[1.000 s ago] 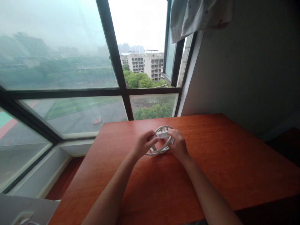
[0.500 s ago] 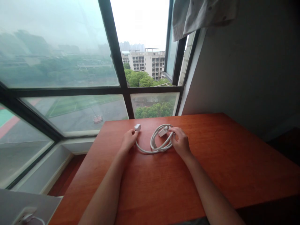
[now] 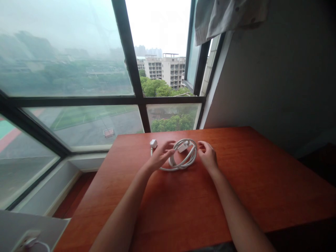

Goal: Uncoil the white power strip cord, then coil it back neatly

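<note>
A white cable (image 3: 193, 158) lies loosely coiled on the reddish-brown table (image 3: 252, 175). One end carries a small white plug (image 3: 153, 143), lying apart to the left of the coil. Inside the loops sits a larger white block (image 3: 183, 146), the cable's other end. At the coil's left edge is my left hand (image 3: 163, 154), fingers spread and curved toward the loops; I cannot tell whether the fingertips touch it. Just off the coil's right side, my right hand (image 3: 208, 154) is open with its fingers bent and nothing between them.
Windows with dark frames (image 3: 105, 102) rise behind the table's far edge, one pane swung outward. A pale curtain (image 3: 231, 17) hangs at upper right beside a grey wall (image 3: 267, 77). At lower left, a wall socket (image 3: 28, 241) has a white plug and cord.
My left hand has let go of the cable by the small plug and moved right to the coil. My right hand has released the coil and shifted slightly right.
</note>
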The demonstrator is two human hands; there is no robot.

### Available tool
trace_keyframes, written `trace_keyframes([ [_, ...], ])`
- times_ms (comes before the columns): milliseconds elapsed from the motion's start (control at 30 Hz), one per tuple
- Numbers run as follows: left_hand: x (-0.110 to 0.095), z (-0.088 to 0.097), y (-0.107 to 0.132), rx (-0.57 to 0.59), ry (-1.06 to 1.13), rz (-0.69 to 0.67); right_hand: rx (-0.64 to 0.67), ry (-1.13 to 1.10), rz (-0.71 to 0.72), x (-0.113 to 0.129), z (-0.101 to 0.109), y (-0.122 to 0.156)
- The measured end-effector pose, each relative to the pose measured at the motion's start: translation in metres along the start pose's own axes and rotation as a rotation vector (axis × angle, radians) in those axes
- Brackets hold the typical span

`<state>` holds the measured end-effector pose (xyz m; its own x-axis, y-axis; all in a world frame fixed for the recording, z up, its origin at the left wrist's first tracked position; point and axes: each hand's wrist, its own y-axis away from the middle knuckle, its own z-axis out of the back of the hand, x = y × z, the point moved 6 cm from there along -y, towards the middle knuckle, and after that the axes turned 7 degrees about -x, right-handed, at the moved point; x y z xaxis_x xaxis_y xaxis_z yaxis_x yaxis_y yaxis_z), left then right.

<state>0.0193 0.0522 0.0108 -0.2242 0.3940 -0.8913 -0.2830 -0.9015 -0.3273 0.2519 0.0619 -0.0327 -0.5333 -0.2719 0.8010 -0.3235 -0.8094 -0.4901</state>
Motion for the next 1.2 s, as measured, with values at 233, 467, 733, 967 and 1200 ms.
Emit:
trace_keyframes([
  [233,0.007,-0.039,0.011,0.109,0.202,0.164,0.289,-0.121,-0.187,-0.031,-0.025,0.006],
  [467,0.031,-0.030,0.006,-0.189,0.517,0.382,0.333,-0.237,-0.288,-0.013,-0.023,0.008],
  [733,0.047,-0.015,0.004,-0.397,0.826,0.491,0.395,-0.457,-0.377,0.015,-0.029,0.019],
  [967,0.042,-0.015,0.004,-0.285,0.887,0.538,0.316,-0.457,-0.468,0.014,-0.029,0.021],
  [1200,0.040,-0.004,0.007,-0.239,0.823,0.574,0.302,-0.717,-0.645,0.014,-0.019,0.019],
])
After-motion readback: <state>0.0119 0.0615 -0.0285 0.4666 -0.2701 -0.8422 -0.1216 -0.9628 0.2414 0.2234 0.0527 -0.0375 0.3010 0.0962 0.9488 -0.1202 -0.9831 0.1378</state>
